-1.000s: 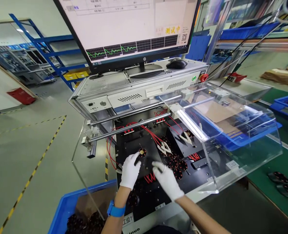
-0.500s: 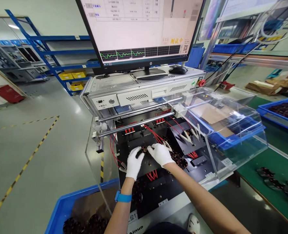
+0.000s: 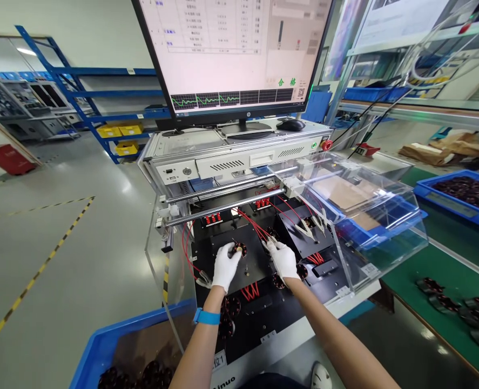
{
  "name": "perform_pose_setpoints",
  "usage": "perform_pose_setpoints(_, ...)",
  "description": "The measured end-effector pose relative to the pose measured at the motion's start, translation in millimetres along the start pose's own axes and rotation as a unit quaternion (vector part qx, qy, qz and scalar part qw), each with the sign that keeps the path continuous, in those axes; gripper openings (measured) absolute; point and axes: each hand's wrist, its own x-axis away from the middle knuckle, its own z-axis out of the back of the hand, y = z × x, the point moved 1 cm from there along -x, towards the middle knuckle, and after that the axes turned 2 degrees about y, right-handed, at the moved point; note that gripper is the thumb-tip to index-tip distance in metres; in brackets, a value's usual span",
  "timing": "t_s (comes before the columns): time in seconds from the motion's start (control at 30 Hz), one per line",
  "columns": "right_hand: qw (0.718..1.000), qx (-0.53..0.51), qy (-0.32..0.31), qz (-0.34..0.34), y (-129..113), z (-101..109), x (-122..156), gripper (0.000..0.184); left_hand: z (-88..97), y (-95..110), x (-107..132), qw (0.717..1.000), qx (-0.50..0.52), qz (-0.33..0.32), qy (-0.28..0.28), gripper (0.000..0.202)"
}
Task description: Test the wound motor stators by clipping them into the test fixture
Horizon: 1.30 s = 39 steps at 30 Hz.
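Both hands wear white gloves and reach onto the black fixture plate (image 3: 259, 310) of a test station. My left hand (image 3: 225, 265) has its fingers curled on a small round wound coil part (image 3: 238, 249) sitting on the plate. My right hand (image 3: 282, 258) is closed around the white clips (image 3: 270, 244) at the ends of red wires (image 3: 250, 221), beside several dark coil parts (image 3: 278, 280). A blue band (image 3: 207, 316) circles my left wrist.
A monitor (image 3: 239, 54) with green traces stands above the tester housing (image 3: 239, 151). A clear acrylic cover (image 3: 369, 216) sits slid to the right. Blue bins of dark parts sit at lower left (image 3: 113, 351) and far right (image 3: 461, 194). More parts lie on the green belt (image 3: 453, 302).
My right hand moved from the near plate up to the coil, then right to the white clips. My left hand stayed on the coil. The yellow screen text turned green.
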Motion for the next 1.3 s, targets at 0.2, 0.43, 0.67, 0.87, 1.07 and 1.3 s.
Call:
perform_pose_setpoints(0.2, 0.963, 0.23, -0.074, 0.115, -41, -19, 22, 0.058, 6.3, -15, 4, 0.995, 0.092, 0.007, -0.032, 0.039)
perform_pose_setpoints(0.43, 0.944, 0.284, -0.121, 0.119, -16, -28, 24, 0.04, -4.7, -1, 3, 0.975, -0.195, -0.104, -0.017, 0.066)
perform_pose_setpoints(0.67, 0.972, 0.207, 0.01, 0.113, -44, -3, 24, 0.046, -10.5, -3, 0, 0.959, -0.23, -0.155, 0.05, 0.049)
perform_pose_setpoints(0.87, 0.958, 0.233, -0.126, 0.11, -66, -60, 19, 0.04, -12.5, -16, 1, 0.965, -0.173, -0.183, 0.071, 0.035)
perform_pose_setpoints(1.07, 0.985, 0.099, -0.081, 0.117, -38, -72, 5, 0.025, -14.8, -18, 1, 0.964, -0.187, -0.173, 0.073, 0.036)
perform_pose_setpoints(1.3, 0.932, 0.141, -0.123, 0.311, -18, -50, 52, 0.024, -14.0, -20, -6, 0.948, -0.26, -0.178, 0.048, 0.051)
